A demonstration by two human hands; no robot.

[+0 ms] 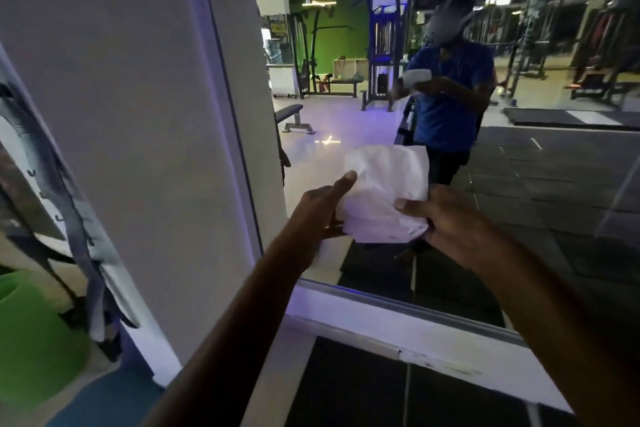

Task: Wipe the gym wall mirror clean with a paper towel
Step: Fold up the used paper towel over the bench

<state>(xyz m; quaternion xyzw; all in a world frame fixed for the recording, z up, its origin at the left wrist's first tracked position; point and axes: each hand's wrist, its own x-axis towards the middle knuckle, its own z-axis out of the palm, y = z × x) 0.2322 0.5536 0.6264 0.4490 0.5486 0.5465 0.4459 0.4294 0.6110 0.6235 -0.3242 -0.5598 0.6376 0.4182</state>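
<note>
A folded white paper towel (384, 191) is held up in front of the large wall mirror (519, 184), a short way off the glass. My left hand (318, 208) holds its left edge, thumb on top and fingers curled underneath. My right hand (446, 218) grips its lower right corner with the thumb across the front. The mirror reflects the gym floor, machines and a person in a blue shirt holding the same towel.
A white pillar (149, 114) stands left of the mirror. The mirror's white lower frame (398, 322) runs below my arms, with dark floor mats under it. A dark metal rack (69, 218) and a green rounded object (31, 340) sit at the far left.
</note>
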